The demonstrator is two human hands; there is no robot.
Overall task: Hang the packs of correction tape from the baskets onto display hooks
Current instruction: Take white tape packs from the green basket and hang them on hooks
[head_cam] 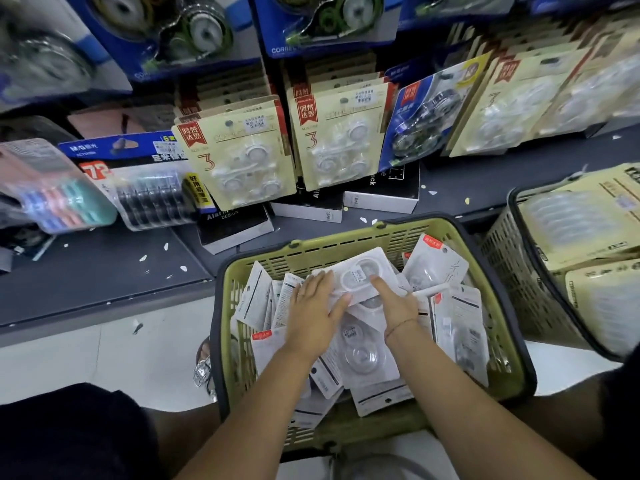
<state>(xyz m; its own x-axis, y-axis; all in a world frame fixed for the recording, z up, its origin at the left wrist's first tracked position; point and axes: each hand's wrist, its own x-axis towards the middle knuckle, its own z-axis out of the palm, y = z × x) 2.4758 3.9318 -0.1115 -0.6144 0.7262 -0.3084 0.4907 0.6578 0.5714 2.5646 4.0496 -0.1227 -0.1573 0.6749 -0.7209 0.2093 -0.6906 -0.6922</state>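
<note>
Both my hands are down in the green basket (311, 252), which sits on the floor in front of the display. It is full of loose packs (460, 327) lying every which way. My left hand (313, 313) lies flat, fingers straight and spread on the pile, its thumb touching the near edge of the top pack (358, 275). My right hand (396, 303) has its thumb laid on that same pack. Its other fingers are hidden underneath, so I take it to be pinching the pack between thumb and fingers.

These should weigh almost nothing: a thin white card with a clear plastic blister over the tape. The card will bend if I squeeze it mid-sheet, and the blister looks glossy and slick, and could dent. So the place to hold is the flat card margin beside the blister, thumb on top and fingers below. The top edge with the hang hole must stay free for the hook.

Above, the hung packs (239, 157) crowd the display in rows. A second basket (502, 271) stands to my right with more stock.
</note>
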